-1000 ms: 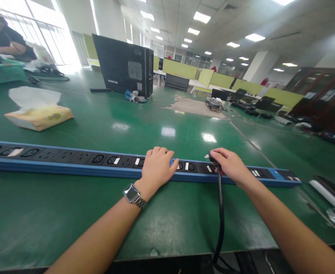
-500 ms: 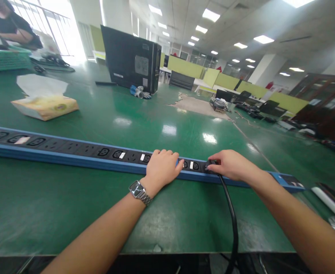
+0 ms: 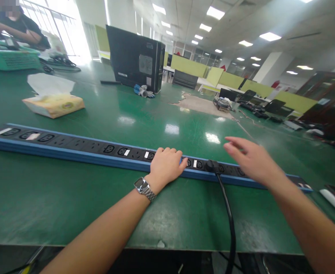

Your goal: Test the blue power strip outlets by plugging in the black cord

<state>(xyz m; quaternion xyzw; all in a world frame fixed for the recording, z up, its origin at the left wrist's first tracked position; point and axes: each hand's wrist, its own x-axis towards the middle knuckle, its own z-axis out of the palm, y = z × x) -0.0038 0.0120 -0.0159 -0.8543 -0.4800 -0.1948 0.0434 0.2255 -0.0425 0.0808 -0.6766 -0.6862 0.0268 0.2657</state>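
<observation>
A long blue and black power strip (image 3: 78, 155) runs across the green table, with several sockets and white labels along its top. My left hand (image 3: 167, 165), wearing a watch (image 3: 144, 188) at the wrist, is wrapped over the middle of the strip. To its right a black plug (image 3: 212, 166) sits in the strip, and its thick black cable (image 3: 229, 217) hangs over the front table edge. My right hand (image 3: 251, 160) is raised above the strip, apart from the plug, with fingers spread and nothing in them.
A tissue pack (image 3: 54, 105) lies at left behind the strip. Farther back stand a black computer case (image 3: 133, 57), gloves (image 3: 143, 91) and a green basket (image 3: 15, 60) near another person (image 3: 27, 28). A white bar (image 3: 334, 201) lies at the right edge.
My right hand has let go of the plug and moved up and right, its fingers opening. The plug stays in the strip. My left hand keeps its place on the strip.
</observation>
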